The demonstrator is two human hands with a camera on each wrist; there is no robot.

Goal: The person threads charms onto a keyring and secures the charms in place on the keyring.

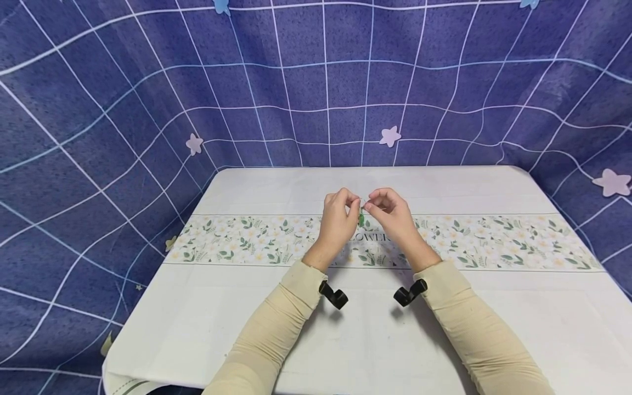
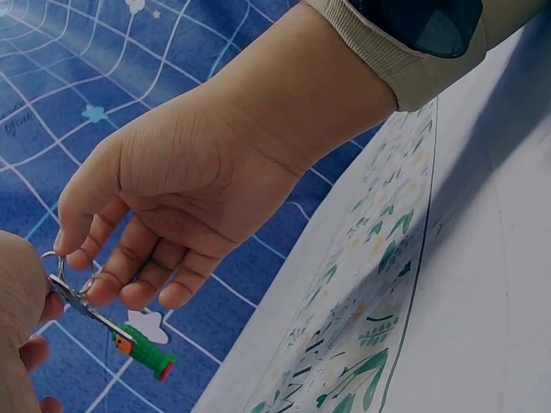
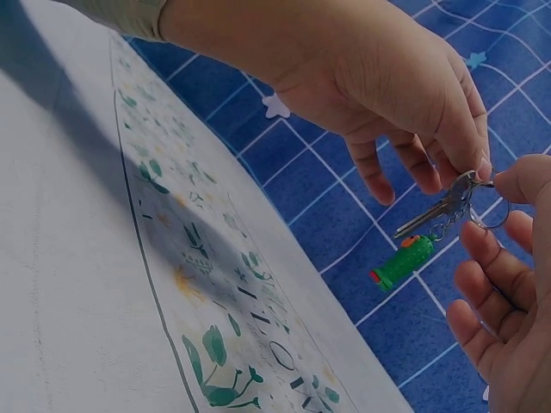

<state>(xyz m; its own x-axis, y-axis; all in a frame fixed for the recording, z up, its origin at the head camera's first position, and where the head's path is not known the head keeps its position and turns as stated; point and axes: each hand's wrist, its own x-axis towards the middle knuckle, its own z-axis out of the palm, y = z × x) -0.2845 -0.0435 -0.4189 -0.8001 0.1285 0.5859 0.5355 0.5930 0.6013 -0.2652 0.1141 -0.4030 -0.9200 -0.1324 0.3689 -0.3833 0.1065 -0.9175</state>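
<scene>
Head view: L hand (image 1: 339, 216) & R hand (image 1: 396, 215) close together, just right of frame ctr. L pinches metal ring (image 3: 492, 227), thumb + index; R pinches key (image 3: 430, 212) by head, green charm (image 3: 405, 262) hanging off short chain (image 3: 443, 228). Step looks like working key vs ring, on/off unclear. Next move prob. needs firm ring hold, fine fingertip ctrl.

A white tablecloth (image 1: 187, 323) is crossed from side to side by a printed floral band (image 1: 257, 241) of pale blossoms and green leaves, with dark lettering (image 1: 373, 237) at its middle. Behind it and along both sides hangs a dark-blue fabric curtain (image 1: 298, 88) with wavy white and light-blue grid lines and pale pink stars (image 1: 390, 136).
</scene>
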